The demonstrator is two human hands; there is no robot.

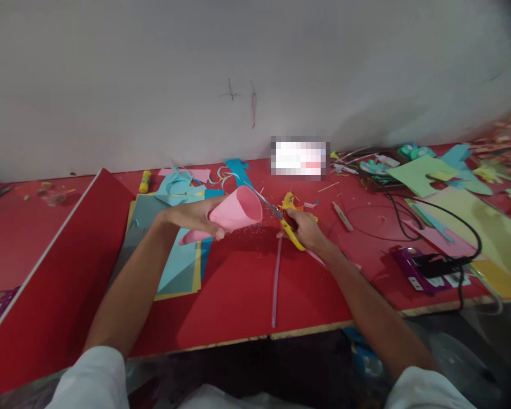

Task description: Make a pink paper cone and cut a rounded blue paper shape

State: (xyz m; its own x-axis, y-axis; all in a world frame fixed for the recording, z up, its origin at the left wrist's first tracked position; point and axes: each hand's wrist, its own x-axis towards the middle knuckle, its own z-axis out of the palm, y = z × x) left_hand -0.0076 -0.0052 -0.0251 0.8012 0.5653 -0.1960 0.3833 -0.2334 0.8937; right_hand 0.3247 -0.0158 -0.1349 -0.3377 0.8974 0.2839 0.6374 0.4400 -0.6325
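Observation:
My left hand grips a pink paper cone, its wide mouth facing right and slightly up. A rounded pink piece shows below that hand; whether it joins the cone I cannot tell. In my right hand is a pair of scissors with yellow handles, the blades pointing up and left beside the cone's rim. Behind the scissors lies a yellow glue gun, partly hidden. A clear glue stick rests on the red table below my right hand.
Coloured paper sheets lie under my left arm, with a yellow glue tube behind. A red upright divider stands at left. On the right are a cutter, a purple power strip with a black cable, and paper scraps.

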